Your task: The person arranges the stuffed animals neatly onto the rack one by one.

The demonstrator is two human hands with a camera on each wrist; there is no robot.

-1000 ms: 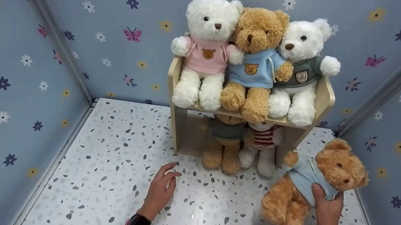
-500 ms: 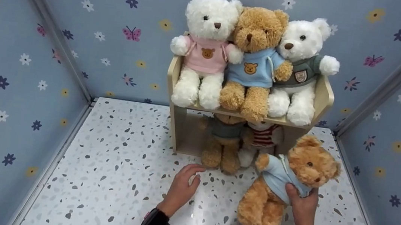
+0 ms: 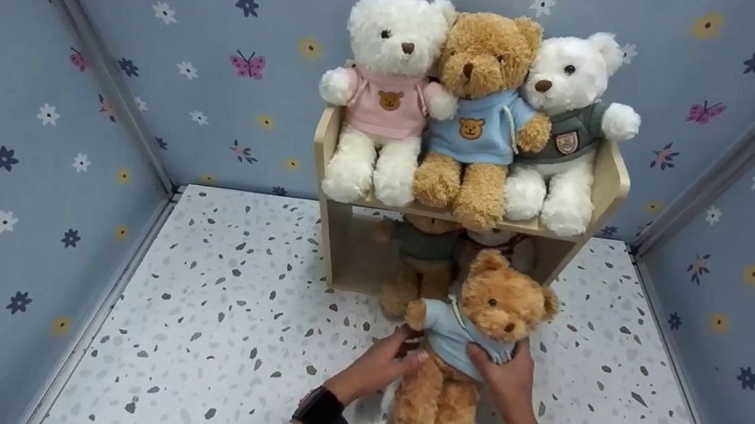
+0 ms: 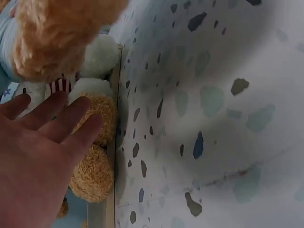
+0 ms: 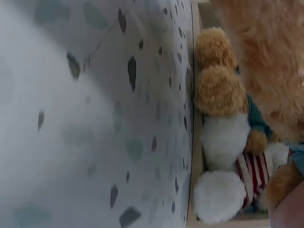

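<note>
A brown teddy bear [image 3: 502, 301] in a light blue hoodie is held upright in front of the shelf's lower opening. My right hand [image 3: 507, 383] grips its torso, thumb across the hoodie and fingers behind. On the other side, my left hand [image 3: 377, 368] is at the bear's hip, its fingertips partly hidden behind the bear. The left wrist view shows that hand's fingers straight and spread just below the bear's furry leg [image 4: 57, 38]. Only an edge of the right hand [image 5: 290, 209] shows in the right wrist view.
A wooden shelf [image 3: 328, 242] stands against the back wall. On top sit a white bear in pink [image 3: 389, 110], a brown bear in blue [image 3: 481, 145] and a white bear in green [image 3: 551, 189]. Below sit a dark-shirted brown bear [image 3: 427, 246] and a striped-shirt bear [image 5: 256, 173].
My right hand has carried the brown teddy bear leftward from the right side to in front of the shelf. My left hand has moved right and reached the bear's side.
</note>
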